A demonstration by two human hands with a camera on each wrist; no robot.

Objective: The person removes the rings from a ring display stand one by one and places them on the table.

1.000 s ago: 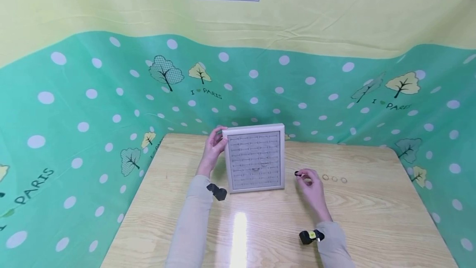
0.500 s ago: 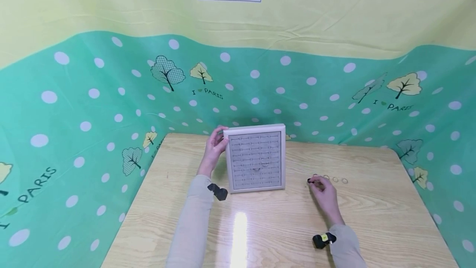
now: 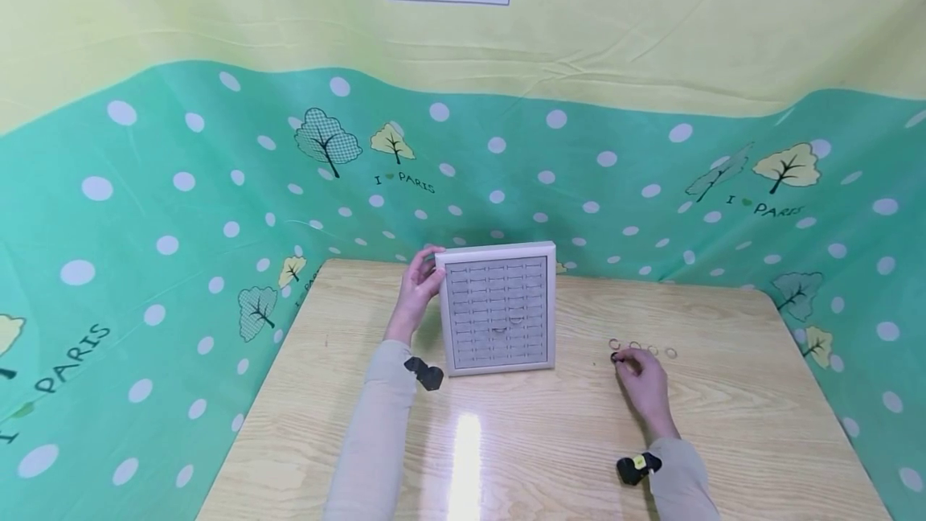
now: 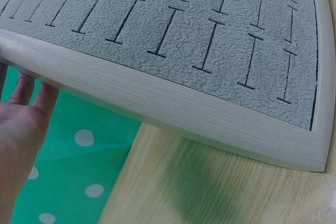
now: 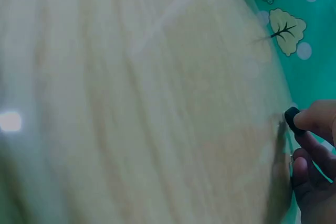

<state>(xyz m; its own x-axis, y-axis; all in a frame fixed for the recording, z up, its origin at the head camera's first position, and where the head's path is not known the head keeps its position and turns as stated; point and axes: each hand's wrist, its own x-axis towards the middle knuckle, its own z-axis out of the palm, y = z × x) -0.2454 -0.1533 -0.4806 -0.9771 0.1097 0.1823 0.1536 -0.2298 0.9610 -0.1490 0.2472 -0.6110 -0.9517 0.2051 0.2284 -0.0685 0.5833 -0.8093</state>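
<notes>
My left hand (image 3: 417, 289) grips the upper left edge of a ring display tray (image 3: 443, 316), which stands tilted up on the table. Its grey padded face has rows of slits, and two rings, a lower one (image 3: 499, 330) and a higher one (image 3: 516, 320), sit in them. In the left wrist view, fingers (image 4: 46, 97) reach behind the pale frame (image 4: 157, 95). Farther right, my right hand (image 3: 645, 386) pinches a small round black piece (image 5: 293, 119) between thumb and finger, low over the table. Its exact kind is unclear.
Several thin rings lie in a row just beyond my right hand, the leftmost ring (image 3: 614, 344) nearest the tray. A polka-dot cloth (image 3: 494, 196) hangs behind the wooden table (image 3: 506, 441). Light glares off the tabletop in front of the tray.
My right hand has moved right and toward me with the black piece, away from the tray. The leftmost loose ring has come into view. My left hand and the tray stay put.
</notes>
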